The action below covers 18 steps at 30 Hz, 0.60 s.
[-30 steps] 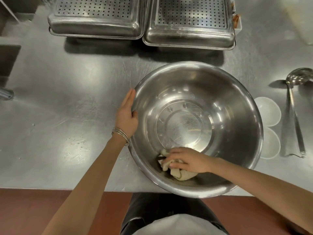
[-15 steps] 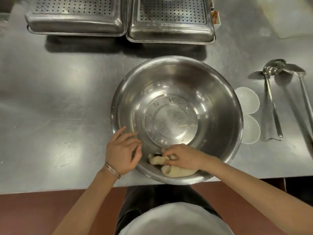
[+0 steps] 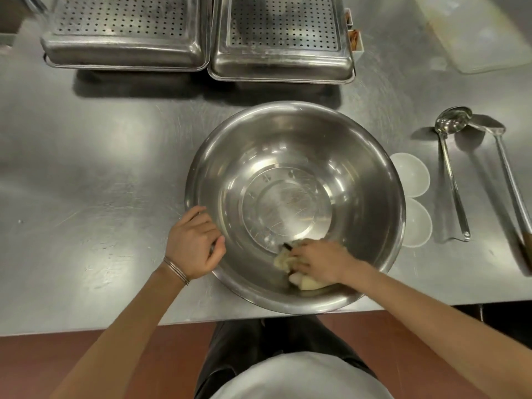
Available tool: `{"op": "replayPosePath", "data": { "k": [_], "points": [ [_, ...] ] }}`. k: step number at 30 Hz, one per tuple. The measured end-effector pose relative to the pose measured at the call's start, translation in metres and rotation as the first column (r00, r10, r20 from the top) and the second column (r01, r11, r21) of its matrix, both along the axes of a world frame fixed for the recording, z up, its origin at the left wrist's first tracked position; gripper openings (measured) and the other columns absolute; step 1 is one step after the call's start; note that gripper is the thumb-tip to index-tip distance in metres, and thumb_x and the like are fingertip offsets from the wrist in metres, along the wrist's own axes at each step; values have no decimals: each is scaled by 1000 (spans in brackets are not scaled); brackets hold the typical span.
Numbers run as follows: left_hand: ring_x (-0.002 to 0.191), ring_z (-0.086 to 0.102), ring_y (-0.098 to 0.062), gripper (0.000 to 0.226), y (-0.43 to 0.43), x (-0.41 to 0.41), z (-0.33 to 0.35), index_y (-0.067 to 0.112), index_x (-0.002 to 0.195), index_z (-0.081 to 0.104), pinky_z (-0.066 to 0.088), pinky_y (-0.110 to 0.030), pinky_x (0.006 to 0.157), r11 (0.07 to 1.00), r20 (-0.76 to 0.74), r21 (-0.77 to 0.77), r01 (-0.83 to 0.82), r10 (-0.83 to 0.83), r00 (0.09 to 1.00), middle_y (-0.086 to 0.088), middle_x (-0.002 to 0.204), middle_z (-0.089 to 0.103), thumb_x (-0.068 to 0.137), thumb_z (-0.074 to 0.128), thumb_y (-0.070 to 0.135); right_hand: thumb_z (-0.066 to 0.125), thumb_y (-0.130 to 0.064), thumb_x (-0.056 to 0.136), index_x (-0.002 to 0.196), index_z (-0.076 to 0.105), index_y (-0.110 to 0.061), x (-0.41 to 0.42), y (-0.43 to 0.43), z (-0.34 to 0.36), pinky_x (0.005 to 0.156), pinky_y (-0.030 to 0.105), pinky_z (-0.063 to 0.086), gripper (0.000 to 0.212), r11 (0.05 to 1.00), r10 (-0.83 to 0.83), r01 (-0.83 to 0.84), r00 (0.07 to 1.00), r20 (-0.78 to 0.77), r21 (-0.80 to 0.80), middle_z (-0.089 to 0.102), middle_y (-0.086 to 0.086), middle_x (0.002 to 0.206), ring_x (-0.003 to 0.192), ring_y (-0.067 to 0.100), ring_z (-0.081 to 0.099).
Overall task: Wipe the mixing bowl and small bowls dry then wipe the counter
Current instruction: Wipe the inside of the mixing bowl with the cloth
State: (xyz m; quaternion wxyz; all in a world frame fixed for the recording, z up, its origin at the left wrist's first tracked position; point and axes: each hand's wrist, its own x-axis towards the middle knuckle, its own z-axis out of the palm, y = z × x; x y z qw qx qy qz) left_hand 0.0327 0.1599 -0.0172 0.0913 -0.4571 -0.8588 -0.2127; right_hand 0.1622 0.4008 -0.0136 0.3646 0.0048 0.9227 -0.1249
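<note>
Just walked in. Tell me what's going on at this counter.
A person is drying a large steel mixing bowl on the steel counter. The right hand presses a pale cloth against the bowl's near inside wall, while the left hand has a grip on the near left rim. Two small white bowls sit untouched just right of the big bowl, beside a ladle.

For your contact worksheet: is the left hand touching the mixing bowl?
Touching. The head view shows the left hand gripping the mixing bowl's near-left rim.
</note>
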Motion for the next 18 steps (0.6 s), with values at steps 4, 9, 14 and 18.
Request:
{"op": "replayPosePath", "data": {
  "k": [4,9,14,18],
  "points": [
    [54,48,-19,37,-1,-13,0,12,47,57,41,-33,94,997,-12,-35,64,-64,998,0,50,52,79,39,19,46,-40,95,123,56,-28,-3,-21,-4,86,31,39,33,962,-7,1,1000,-21,-271,52,-1,125,109,21,52],
    [61,55,-19,38,-2,-33,1,12,50,59,35,-33,99,981,-35,-96,170,-174,984,3,52,56,81,38,21,39,-43,93,107,58,-25,-4,44,23,79,37,38,31,966,178,-196,977,115,170,60,-2,110,100,24,57],
    [82,60,-17,35,-4,-29,5,16,62,68,29,-36,108,964,-58,-145,221,-232,971,6,67,65,85,43,26,44,-35,92,122,54,-27,-27,89,34,91,47,38,33,759,281,-115,946,-164,640,50,2,128,109,33,50],
    [68,57,-16,30,-9,11,-4,18,61,65,36,-29,95,970,0,-88,226,-227,974,6,63,62,82,45,26,45,-38,92,125,51,-28,-48,94,31,91,42,37,34,663,217,-2,958,-189,748,46,5,129,107,34,48]
  ]
}}
